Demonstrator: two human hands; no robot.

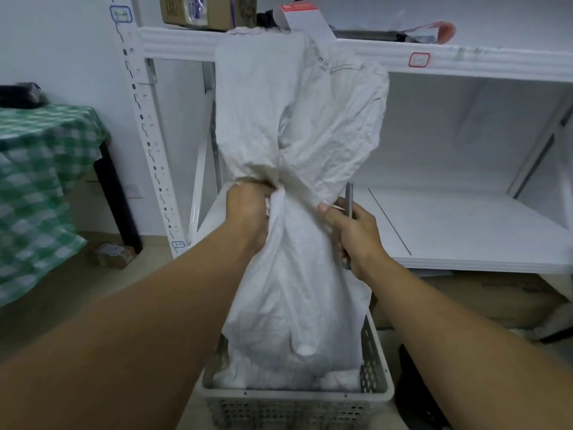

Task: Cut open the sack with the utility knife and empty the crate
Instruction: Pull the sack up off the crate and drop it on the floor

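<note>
The sack (294, 290), white and creased, stands upright in the crate (375, 380), a grey perforated plastic one on the floor in front of the person. Its lower part is full and fills most of the crate. Higher up it is gathered into a narrow neck, and above the neck the loose top fans out and reaches as high as the upper beam of the rack (465, 57).

The left hand (248, 209) grips the neck from the left, fingers curled tight into the bunched fabric. The right hand (353, 231) is closed round the knife (349, 197), which it holds roughly upright just right of the neck, its grey upper end showing above the fingers. The thumb stretches toward the sack and touches the fabric. Whether the blade is out cannot be told.

Behind the sack stands the white metal rack, with a bare white board at its lower level. On its top level sit cardboard boxes (186, 10) and a few wrapped items. Flattened cardboard (496, 299) lies under the lower board, to the right of the crate. At the left is a table under a green checked cloth (37, 169), with a small box (111, 254) on the floor beside its leg.
</note>
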